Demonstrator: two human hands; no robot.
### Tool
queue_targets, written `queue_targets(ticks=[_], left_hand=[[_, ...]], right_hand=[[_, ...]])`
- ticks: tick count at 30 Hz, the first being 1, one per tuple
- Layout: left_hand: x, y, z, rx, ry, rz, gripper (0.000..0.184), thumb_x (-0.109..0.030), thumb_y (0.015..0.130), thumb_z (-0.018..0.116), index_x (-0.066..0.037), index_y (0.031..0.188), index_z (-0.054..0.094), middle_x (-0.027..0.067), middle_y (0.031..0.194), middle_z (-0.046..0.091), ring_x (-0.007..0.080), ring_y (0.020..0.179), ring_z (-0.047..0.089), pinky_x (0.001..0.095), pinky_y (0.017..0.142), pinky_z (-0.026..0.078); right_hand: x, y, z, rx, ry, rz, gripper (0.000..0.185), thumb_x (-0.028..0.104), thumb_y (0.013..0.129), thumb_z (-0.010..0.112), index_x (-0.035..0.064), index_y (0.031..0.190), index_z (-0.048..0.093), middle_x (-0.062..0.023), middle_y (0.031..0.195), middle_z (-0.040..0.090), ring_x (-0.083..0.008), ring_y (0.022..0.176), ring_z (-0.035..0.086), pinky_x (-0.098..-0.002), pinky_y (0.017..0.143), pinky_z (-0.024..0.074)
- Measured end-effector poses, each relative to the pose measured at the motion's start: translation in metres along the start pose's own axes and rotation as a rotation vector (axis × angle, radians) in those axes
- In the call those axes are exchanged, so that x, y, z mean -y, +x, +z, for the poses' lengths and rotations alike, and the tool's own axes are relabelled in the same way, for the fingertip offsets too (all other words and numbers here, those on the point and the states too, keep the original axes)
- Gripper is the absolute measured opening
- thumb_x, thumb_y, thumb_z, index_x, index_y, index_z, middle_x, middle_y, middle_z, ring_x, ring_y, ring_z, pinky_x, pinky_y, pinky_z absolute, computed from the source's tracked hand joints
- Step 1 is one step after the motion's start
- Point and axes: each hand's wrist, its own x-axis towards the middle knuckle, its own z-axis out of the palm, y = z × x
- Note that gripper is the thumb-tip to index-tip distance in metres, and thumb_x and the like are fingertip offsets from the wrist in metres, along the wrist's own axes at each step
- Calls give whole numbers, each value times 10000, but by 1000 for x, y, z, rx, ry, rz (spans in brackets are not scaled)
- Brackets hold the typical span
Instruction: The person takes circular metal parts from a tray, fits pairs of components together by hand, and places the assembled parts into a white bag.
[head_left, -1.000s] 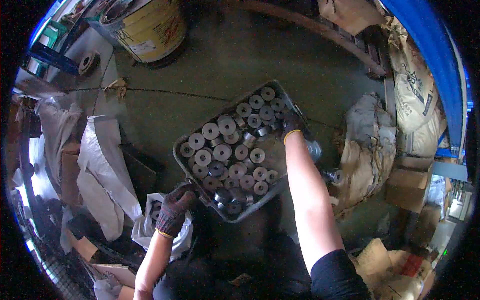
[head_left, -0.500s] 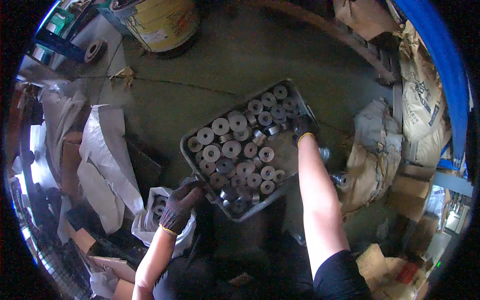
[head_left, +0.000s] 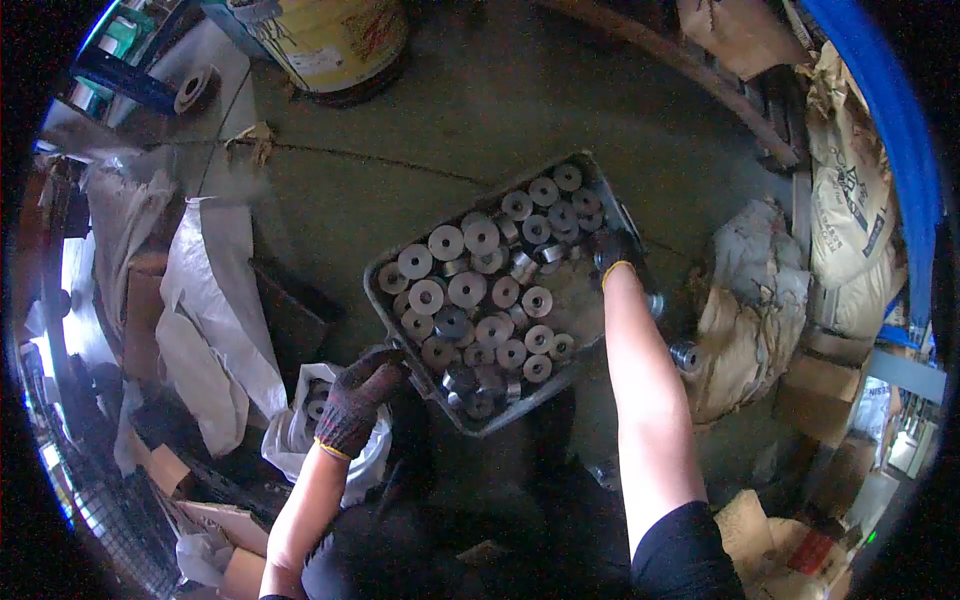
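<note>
A dark rectangular tray (head_left: 484, 425) sits tilted in view on the floor. It holds several metal rings (head_left: 467, 290) with round centre holes, most lying flat and some on their sides. My left hand (head_left: 362, 395), in a dark knitted glove with a yellow cuff edge, is closed at the tray's lower left end. My right hand (head_left: 617, 250), gloved the same way, is closed over the opposite end; its fingers are partly hidden in shadow. Just beneath my left hand stands a white plastic bag (head_left: 285, 442) with metal rings inside.
A yellow bucket (head_left: 335, 55) stands at the far left. Loose metal parts (head_left: 686, 356) lie right of the tray, beside crumpled paper sacks (head_left: 745, 320). White sheeting (head_left: 215, 310) lies on the left. Cardboard boxes (head_left: 820, 395) are stacked at right.
The whole view has shifted slightly, the tray now appearing a little higher and further right. Both hands stay at the same ends of the tray.
</note>
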Motion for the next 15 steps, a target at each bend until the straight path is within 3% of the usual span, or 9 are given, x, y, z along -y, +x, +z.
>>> queue_targets(ticks=[1,9,15], left_hand=[[-1,-1,1,-1,0,-2,297,-187,896,532,1,1119,593,76,1020,624,140,921,553,266,845,426],[-8,-4,-1,-57,1,-109,342,-221,894,541,-2,1154,581,79,1034,624,147,958,572,268,860,438],[-6,-5,-3,-42,18,-45,357,-251,920,520,13,1152,581,97,1068,635,170,933,599,287,838,463]], right_hand=[[12,-7,-2,-22,-166,-9,400,230,806,600,124,1191,586,-100,1061,626,-208,888,599,-373,706,492],[37,-6,12,-114,-114,101,369,229,827,566,125,1179,594,-96,1061,628,-213,895,599,-369,727,487],[56,-31,-7,-187,-120,150,346,229,844,538,125,1169,600,-93,1062,630,-217,901,599,-366,745,483]])
